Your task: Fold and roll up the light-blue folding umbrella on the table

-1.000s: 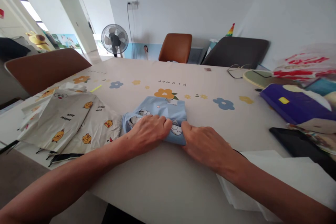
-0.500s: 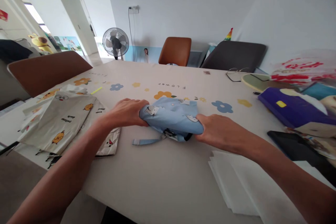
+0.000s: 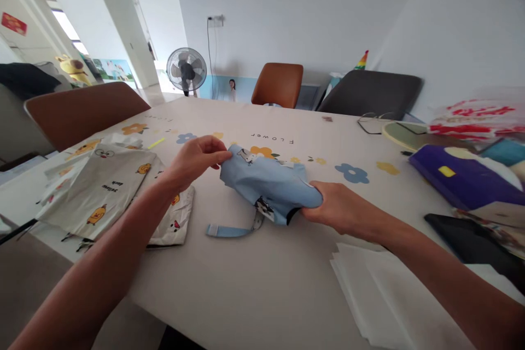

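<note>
Between my hands is a light blue cloth item (image 3: pixel 266 183) with cartoon animal prints, a dark trim and a loose strap (image 3: pixel 232 231); its exact kind does not show. My left hand (image 3: pixel 200 158) pinches its upper left edge between thumb and fingers. The right end is gripped in my right hand (image 3: pixel 332 205), thumb on top and fingers partly hidden behind the fabric. The cloth is bunched and tilted just over the table (image 3: pixel 246 290), and the strap trails toward the left with its pale end on the tabletop.
Cream cloth bags with yellow duck prints (image 3: pixel 110 186) are piled at left. White sheets (image 3: pixel 381 290) lie at the right front. A purple pouch (image 3: pixel 455 175), a dark flat object (image 3: pixel 455 235) and eyeglasses (image 3: pixel 369 126) are on the right. Chairs and a fan (image 3: pixel 186 68) stand beyond.
My left hand has shifted from a full grasp to a fingertip pinch and lifted slightly. The left side of the blue cloth has opened out and risen. The view has tilted slightly.
</note>
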A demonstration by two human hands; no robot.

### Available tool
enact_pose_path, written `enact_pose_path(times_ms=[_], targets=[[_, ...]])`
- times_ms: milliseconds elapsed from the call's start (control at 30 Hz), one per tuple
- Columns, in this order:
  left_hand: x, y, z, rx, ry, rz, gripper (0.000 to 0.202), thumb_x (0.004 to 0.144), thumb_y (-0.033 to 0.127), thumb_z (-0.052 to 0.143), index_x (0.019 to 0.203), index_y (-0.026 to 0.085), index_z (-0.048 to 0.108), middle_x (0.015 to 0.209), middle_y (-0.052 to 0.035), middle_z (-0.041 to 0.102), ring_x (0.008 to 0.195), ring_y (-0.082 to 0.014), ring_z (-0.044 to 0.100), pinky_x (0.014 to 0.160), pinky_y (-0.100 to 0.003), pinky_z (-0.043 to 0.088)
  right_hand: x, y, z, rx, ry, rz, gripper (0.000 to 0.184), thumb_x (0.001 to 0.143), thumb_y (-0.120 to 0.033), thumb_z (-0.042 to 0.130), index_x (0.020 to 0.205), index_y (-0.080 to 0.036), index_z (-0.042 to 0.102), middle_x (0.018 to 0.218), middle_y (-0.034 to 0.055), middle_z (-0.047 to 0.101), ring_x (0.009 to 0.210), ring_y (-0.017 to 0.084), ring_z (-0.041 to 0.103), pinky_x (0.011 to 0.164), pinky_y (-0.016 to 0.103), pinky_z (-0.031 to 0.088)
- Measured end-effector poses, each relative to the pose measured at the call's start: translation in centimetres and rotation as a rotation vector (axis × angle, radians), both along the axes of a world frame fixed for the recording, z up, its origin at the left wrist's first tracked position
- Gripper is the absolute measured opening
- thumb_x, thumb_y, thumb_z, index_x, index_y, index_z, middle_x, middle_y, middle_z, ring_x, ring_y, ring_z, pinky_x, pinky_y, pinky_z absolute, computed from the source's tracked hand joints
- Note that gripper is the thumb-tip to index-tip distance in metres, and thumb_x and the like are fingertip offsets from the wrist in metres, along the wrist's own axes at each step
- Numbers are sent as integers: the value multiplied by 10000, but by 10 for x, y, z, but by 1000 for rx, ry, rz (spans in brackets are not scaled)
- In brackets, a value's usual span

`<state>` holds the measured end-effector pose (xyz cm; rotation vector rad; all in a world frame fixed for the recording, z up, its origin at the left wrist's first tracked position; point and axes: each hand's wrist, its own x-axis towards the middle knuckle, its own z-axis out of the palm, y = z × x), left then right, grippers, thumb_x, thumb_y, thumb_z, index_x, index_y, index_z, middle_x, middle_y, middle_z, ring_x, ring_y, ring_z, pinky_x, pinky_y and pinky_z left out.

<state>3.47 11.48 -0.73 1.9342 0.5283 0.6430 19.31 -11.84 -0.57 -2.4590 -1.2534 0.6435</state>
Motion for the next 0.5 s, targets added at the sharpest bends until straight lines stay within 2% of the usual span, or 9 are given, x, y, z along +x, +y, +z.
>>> enact_pose_path(times_ms=[67, 133, 167, 233, 267, 300, 400, 500], targets=[[2, -10, -2, 183, -110, 163, 158, 707, 303, 659, 746, 162, 601, 698, 6, 610, 625, -95, 551, 577, -230, 454, 0, 0, 0, 9, 159, -28, 87, 674, -250, 494, 701, -206, 425, 554, -35, 483, 432, 91, 415, 409, 226, 276], [1, -26, -4, 427, -251, 243, 93, 754, 258, 615, 760, 168, 591, 724, 8, 613, 647, -87, 550, 593, -217, 447, 2, 1, -1, 5, 246, -54, 101, 674, -247, 506, 666, -206, 414, 470, -50, 444, 385, 87, 392, 404, 229, 279], [0, -34, -5, 553, -311, 199, 73, 779, 241, 589, 757, 172, 585, 724, 10, 612, 655, -83, 549, 604, -212, 445, 2, 0, -2, 18, 264, -62, 121, 676, -250, 516, 638, -204, 411, 434, -52, 434, 372, 87, 387, 409, 231, 284], [-1, -51, -11, 763, -336, 10, 102, 802, 256, 582, 742, 175, 573, 680, 19, 598, 631, -76, 536, 589, -201, 427, 4, 0, -3, 67, 292, -92, 170, 684, -269, 530, 588, -202, 408, 383, -47, 427, 352, 86, 377, 414, 234, 290], [-1, -58, -14, 832, -302, -65, 132, 801, 291, 596, 744, 175, 568, 654, 25, 588, 607, -74, 527, 567, -198, 412, 4, 0, -4, 95, 318, -117, 188, 690, -284, 535, 575, -201, 412, 375, -43, 433, 343, 86, 374, 409, 236, 291], [-1, -65, -18, 873, -265, -88, 178, 791, 339, 614, 755, 173, 562, 626, 32, 572, 575, -72, 514, 538, -196, 394, 4, 0, -3, 122, 345, -147, 200, 694, -298, 538, 569, -201, 417, 373, -39, 440, 335, 86, 372, 401, 237, 290], [0, -81, -27, 925, -240, 2, 306, 753, 458, 636, 787, 168, 542, 589, 39, 535, 536, -77, 497, 487, -200, 350, 0, -1, 2, 158, 406, -206, 222, 698, -319, 546, 556, -199, 424, 377, -29, 463, 328, 89, 380, 386, 237, 290], [2, -91, -29, 1062, -297, 54, 346, 744, 498, 627, 813, 168, 548, 652, 0, 566, 622, -123, 530, 532, -234, 370, -10, 1, 8, 174, 440, -186, 205, 704, -312, 547, 567, -195, 450, 371, -24, 476, 340, 90, 388, 391, 232, 294]])
